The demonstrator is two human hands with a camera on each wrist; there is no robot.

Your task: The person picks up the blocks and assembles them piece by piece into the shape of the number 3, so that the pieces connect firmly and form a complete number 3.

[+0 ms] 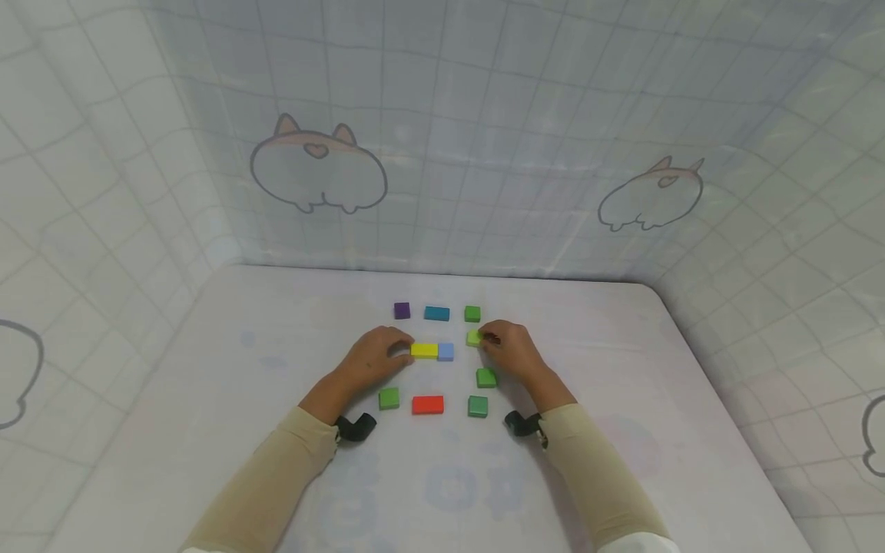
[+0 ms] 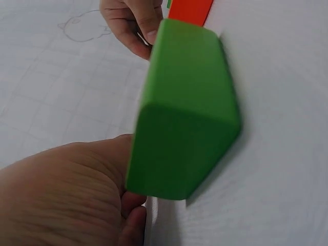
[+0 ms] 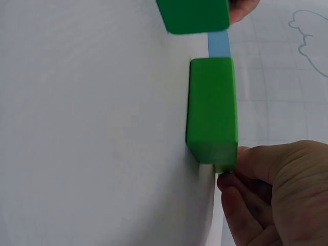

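Note:
In the head view my left hand (image 1: 373, 357) pinches the left end of a yellow rectangular block (image 1: 424, 351), thumb on the near side and a finger on the far side. A light blue square block (image 1: 445, 352) touches the yellow block's right end. My right hand (image 1: 510, 347) pinches a lime-green block (image 1: 473, 338) by its right side, with part of it hidden by the fingers. Close below that hand lies a green block (image 1: 486, 378). In the left wrist view a nearer green block (image 2: 189, 77) hides the left fingertips.
Beyond the hands lie a purple block (image 1: 402, 310), a blue rectangular block (image 1: 437, 313) and a green block (image 1: 472, 313). Nearer sit a red rectangular block (image 1: 428, 405) and a dark green block (image 1: 478, 406). The white table (image 1: 276, 322) meets a grid-patterned curtain (image 1: 442, 153) behind.

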